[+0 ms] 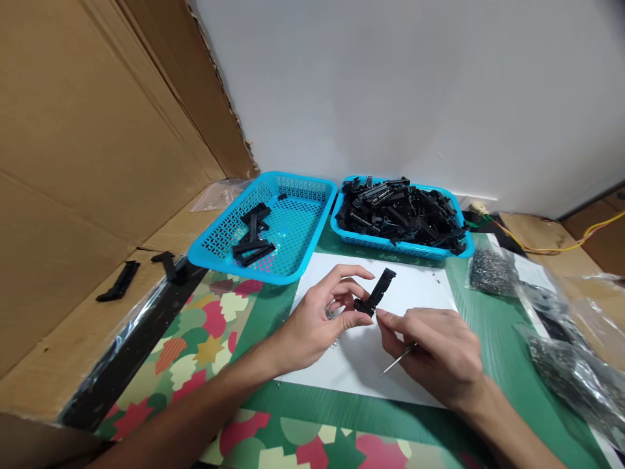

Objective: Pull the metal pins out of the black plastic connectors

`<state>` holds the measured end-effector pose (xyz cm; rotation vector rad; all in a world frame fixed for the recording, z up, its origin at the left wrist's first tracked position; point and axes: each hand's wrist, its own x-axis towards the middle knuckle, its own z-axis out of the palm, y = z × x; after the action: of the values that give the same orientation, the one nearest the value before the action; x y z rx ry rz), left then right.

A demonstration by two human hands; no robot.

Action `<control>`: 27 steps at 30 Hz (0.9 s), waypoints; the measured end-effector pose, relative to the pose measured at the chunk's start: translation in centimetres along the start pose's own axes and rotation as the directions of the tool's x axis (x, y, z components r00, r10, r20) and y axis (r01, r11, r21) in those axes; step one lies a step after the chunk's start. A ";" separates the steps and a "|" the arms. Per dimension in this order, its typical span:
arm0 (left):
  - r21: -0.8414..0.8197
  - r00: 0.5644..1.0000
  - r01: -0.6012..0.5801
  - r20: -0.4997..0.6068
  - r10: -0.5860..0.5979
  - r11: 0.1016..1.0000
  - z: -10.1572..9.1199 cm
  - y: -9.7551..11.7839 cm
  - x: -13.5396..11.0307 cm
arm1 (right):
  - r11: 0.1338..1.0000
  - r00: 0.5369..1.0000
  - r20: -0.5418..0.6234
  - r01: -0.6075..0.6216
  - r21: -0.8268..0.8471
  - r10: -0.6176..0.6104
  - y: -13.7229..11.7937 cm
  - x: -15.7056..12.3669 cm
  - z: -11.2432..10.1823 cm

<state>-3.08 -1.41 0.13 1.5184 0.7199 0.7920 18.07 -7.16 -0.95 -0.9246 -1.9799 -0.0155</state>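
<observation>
Above the white sheet, a long black plastic part (381, 291) stands tilted between the fingers and thumb of my left hand (315, 319). My right hand (434, 348) is closed, its thumb and forefinger pinched against the lower end of that part. Something tiny and shiny shows at those fingertips, too small to name. A thin metal tool (398, 360) sticks out from under the right hand's curled fingers, pointing down and left. Small metal bits (334, 342) lie on the white sheet (317, 371), partly covered by my left hand.
A blue basket (312, 260) at the back left contains several black parts. Another blue basket (405, 247) beside it is heaped with them. Two loose black parts (118, 281) lie at left. Clear bags of small metal pieces (493, 271) line the right side, near yellow wires (547, 249).
</observation>
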 end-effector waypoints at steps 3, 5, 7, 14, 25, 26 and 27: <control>0.010 1.000 0.008 -0.004 -0.008 1.000 0.0 0.1 0.0 | 1.000 1.000 0.012 0.013 0.001 -0.013 0.1 0.0 0.1; 0.015 1.000 0.013 -0.006 -0.013 1.000 0.0 0.2 0.0 | 1.000 1.000 0.024 0.014 0.020 -0.015 0.2 -0.1 0.2; 0.018 1.000 0.019 -0.011 -0.018 1.000 0.0 0.3 0.0 | 0.999 1.000 0.025 0.007 0.040 -0.008 0.1 -0.1 0.3; 0.009 1.000 0.020 -0.011 -0.020 1.000 0.0 0.2 0.1 | 0.981 0.998 0.050 -0.049 0.186 0.041 -0.1 0.4 -0.1; 0.040 0.999 0.027 -0.031 -0.025 0.999 0.1 0.6 0.2 | 0.959 0.971 0.156 -0.212 0.190 0.183 -0.2 0.8 -0.3; 0.047 1.000 0.020 -0.019 -0.019 0.999 0.1 0.6 0.3 | 0.956 0.969 0.150 -0.221 0.192 0.194 -0.2 0.9 -0.4; 0.040 1.000 0.022 -0.007 -0.021 0.999 0.0 0.5 0.3 | 0.952 0.966 0.153 -0.234 0.197 0.206 -0.2 1.1 -0.5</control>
<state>-2.86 -1.20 0.68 1.5418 0.7598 0.7713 18.03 -6.83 0.20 -1.0201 -1.9399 0.3877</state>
